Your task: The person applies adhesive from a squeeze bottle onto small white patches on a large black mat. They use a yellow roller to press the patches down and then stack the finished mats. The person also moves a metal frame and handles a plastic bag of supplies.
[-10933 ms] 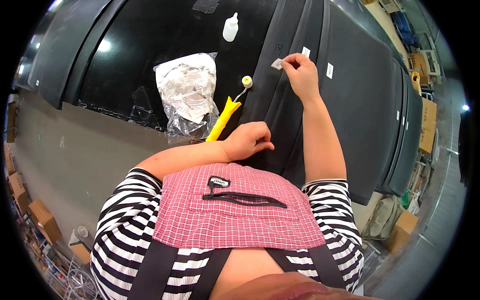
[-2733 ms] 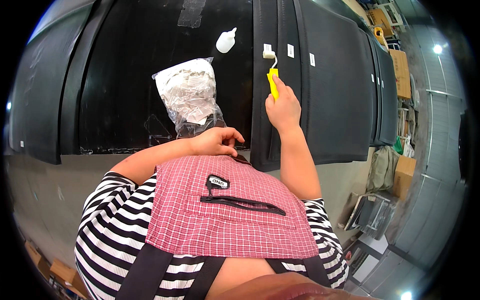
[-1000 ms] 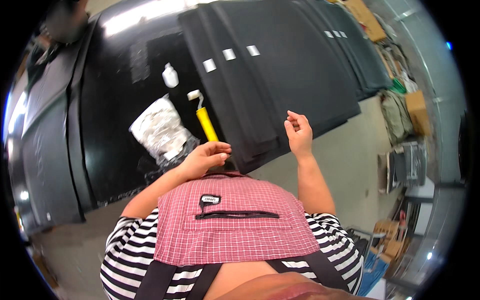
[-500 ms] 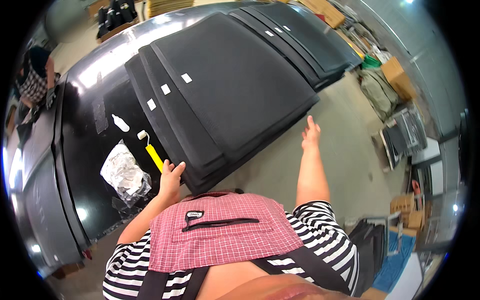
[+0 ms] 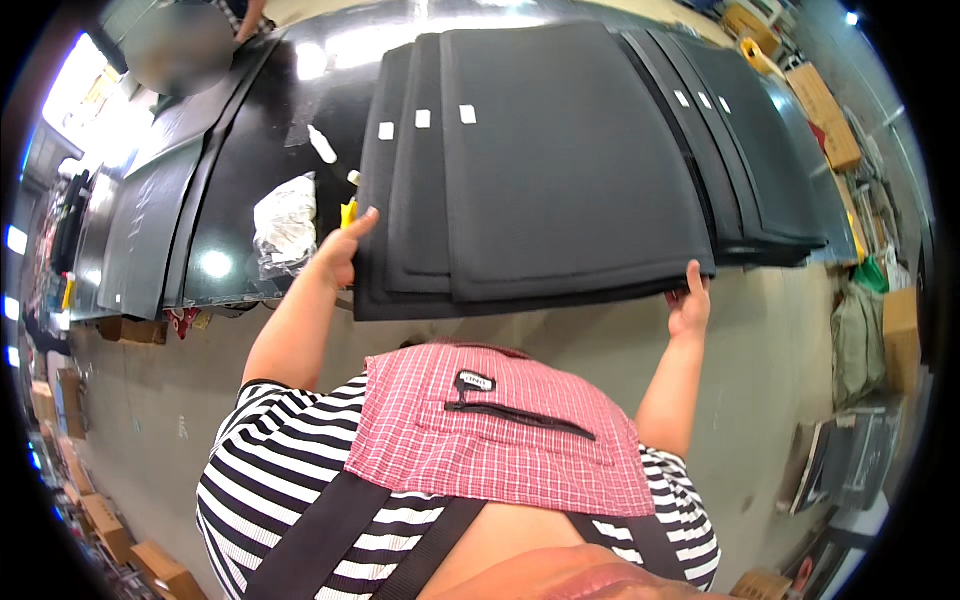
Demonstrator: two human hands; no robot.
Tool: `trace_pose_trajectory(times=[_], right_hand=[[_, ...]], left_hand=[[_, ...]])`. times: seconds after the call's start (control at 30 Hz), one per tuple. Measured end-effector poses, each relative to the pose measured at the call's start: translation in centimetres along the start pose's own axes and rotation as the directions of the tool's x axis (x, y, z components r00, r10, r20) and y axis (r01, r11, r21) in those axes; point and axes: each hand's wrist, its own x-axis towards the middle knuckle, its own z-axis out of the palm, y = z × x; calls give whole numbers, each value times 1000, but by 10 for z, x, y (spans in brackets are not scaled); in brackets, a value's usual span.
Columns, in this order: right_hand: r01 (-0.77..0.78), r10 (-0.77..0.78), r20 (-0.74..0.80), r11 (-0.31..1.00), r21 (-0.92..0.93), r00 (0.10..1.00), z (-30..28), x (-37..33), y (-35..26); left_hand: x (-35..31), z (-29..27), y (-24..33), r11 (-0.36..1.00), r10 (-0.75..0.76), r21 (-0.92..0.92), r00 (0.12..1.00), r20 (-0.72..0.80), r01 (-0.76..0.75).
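Note:
Several black mats [image 5: 570, 170] with small white labels lie in a staggered stack in front of me, overhanging the table's near edge. My left hand [image 5: 348, 250] grips the left edge of the stack, thumb on top. At the near right corner, my right hand [image 5: 688, 303] holds the edge, its fingers partly hidden underneath. Just left of the mats, a roller with a yellow handle [image 5: 348, 214] is partly covered by them. Near it lie a small white bottle [image 5: 322, 145] and a clear plastic bag of white material [image 5: 286, 222].
The glossy black table [image 5: 235, 190] curves across the view. A second pile of black mats [image 5: 755, 150] lies to the right, and more dark sheets [image 5: 150, 225] to the left. Another person's arm [image 5: 250, 18] shows at the far left. Cardboard boxes [image 5: 822, 115] stand at right.
My right hand has come from open air onto the stack's right corner, and my left hand now grips its left edge. The view has turned left; the stack now covers part of the roller.

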Motion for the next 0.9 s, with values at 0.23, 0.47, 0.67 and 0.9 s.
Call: trace_pose_trajectory(times=[0.23, 0.47, 0.67, 0.9], right_hand=[[72, -65, 39, 968, -239, 997, 10, -13, -32], [-123, 114, -55, 968, -220, 992, -26, -4, -31], [298, -438, 42, 535, -791, 898, -45, 81, -69], [174, 166, 370, 663, -728, 914, 43, 181, -73]], left_hand=[[30, 4, 1, 959, 161, -273, 931, 327, -70], [122, -23, -23, 974, 213, -112, 968, 135, -199], [123, -25, -27, 971, 239, -25, 970, 40, -239], [130, -39, -37, 970, 207, 165, 963, -171, -179]])
